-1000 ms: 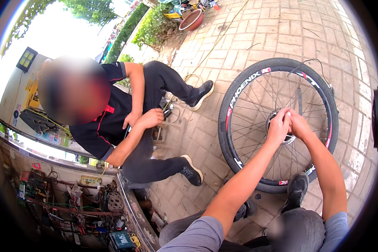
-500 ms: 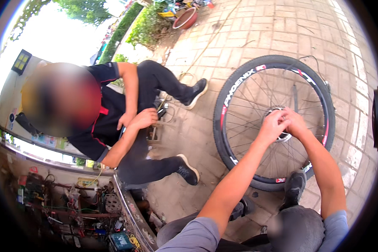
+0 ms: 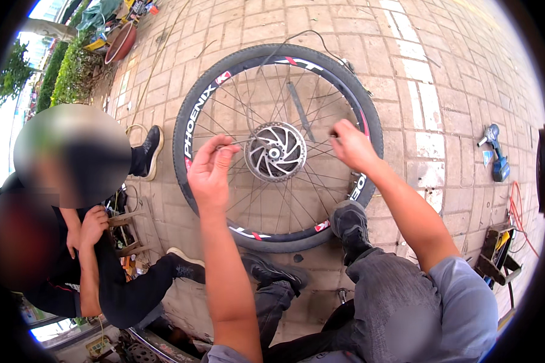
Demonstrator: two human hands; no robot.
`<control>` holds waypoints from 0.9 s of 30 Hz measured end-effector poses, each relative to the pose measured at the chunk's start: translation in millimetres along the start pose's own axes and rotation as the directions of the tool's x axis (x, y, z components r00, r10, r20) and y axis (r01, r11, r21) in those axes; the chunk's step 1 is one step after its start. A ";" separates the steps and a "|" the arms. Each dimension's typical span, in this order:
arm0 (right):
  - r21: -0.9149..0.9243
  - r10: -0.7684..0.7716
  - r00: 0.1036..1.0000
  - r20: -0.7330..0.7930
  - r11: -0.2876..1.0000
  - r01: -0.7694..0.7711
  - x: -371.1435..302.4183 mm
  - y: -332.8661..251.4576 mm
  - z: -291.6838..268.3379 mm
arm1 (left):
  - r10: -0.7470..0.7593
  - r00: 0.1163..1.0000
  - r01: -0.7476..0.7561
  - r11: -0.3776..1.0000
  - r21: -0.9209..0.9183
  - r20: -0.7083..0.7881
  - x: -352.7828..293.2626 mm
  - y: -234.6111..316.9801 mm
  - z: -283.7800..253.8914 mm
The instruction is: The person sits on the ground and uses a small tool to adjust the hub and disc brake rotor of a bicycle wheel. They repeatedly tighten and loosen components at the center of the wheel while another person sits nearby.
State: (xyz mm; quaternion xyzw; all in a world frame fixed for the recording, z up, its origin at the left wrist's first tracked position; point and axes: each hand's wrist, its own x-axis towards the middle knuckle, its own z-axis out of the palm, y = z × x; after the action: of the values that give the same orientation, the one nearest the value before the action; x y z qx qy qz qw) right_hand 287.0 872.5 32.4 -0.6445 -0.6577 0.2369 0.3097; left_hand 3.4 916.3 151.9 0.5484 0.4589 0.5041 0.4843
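A bicycle wheel with a black tyre (image 3: pixel 284 244) lies flat on the paving in front of me. At its centre sits a silver brake disc (image 3: pixel 293 145) around the hub, with thin spokes running outward. My left hand (image 3: pixel 209 178) is raised just left of the disc, thumb and forefinger pinched together; what they hold, if anything, is too small to name. Over the wheel's right side, my right hand (image 3: pixel 354 146) has its fingers closed, with something small and dark at the fingertips that I cannot make out.
A dark flat strip (image 3: pixel 299 110) shows among the spokes. At the right are a blue cordless power tool (image 3: pixel 498 160), a red cord (image 3: pixel 516 209) and a dark metal tool stand (image 3: pixel 496 254). Another person (image 3: pixel 88 260) sits at the left. My shoe (image 3: pixel 349 225) touches the tyre's near edge.
My hands, together over the hub before, have moved apart to either side of the brake disc. The view has swung right, bringing the power tool and stand into sight.
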 end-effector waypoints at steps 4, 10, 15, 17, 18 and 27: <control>-0.144 0.376 0.924 -0.067 0.913 -0.382 -90.1 95.4 -26.9 | -0.126 0.992 0.126 0.992 -0.015 -0.020 -3.1 -40.0 -27.2; -0.360 0.647 0.752 -0.124 0.677 -0.642 -199.4 169.5 -56.7 | -0.156 0.987 0.156 0.988 -0.012 -0.039 0.2 -68.9 -12.2; -0.423 0.497 0.867 -0.047 0.776 -0.468 -138.3 125.3 -63.4 | -0.167 0.986 0.166 0.986 -0.024 -0.024 5.2 -71.2 -6.4; -0.180 0.327 0.945 0.006 0.930 -0.321 -52.9 48.0 -52.9 | -0.171 0.984 0.170 0.985 -0.018 -0.043 3.8 -72.2 -10.3; 0.008 0.276 0.957 0.089 0.961 -0.277 -14.2 11.6 -46.1 | -0.173 0.984 0.172 0.985 -0.023 -0.043 4.2 -73.2 -9.2; 0.721 0.178 0.798 0.575 0.351 -0.598 129.6 -94.1 71.5 | -0.214 0.972 0.205 0.975 -0.087 -0.099 2.4 -60.3 -8.9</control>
State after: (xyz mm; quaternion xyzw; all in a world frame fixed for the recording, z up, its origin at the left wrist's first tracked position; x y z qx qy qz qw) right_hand 172.9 1002.3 62.8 -0.4656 -0.3079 0.7341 0.3867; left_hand -6.2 926.0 92.4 0.4498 0.5201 0.4962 0.5300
